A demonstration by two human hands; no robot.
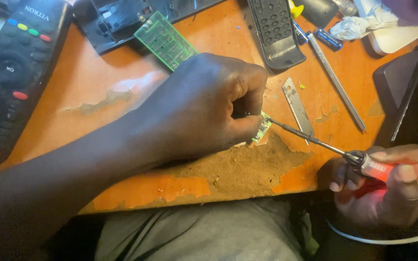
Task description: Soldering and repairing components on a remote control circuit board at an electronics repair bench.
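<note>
One green circuit board [166, 41] lies on the orange table [88, 77], going from the upper middle down to the right. Most of its lower part is hidden under the left hand [204, 104]; only one small corner shows again below the thumb, near the worn patch of the table. The left hand is closed into a fist and presses down on the board, so this grip holds the board against the table.

The right hand [388, 186] is at the lower right edge of the table. Its fingers are closed around one soldering iron [364, 164] with a red and white handle. The thin dark tip of the iron points up and to the left and meets the visible corner of the board, just beside the left thumb. One white cable runs from the handle below the right hand.

Just beside the tip lies one flat metal blade [297, 105], and a little further right one long thin metal rod [337, 82]. Above them is one black rubber keypad [276, 29]. One open black plastic shell [117, 21] lies at the top, touching the upper end of the board. One black remote control [13, 72] with coloured buttons lies at the far left. One crumpled white tissue [359, 24] is at the upper right. The surface of the table is peeled in several places, showing brown wood.
</note>
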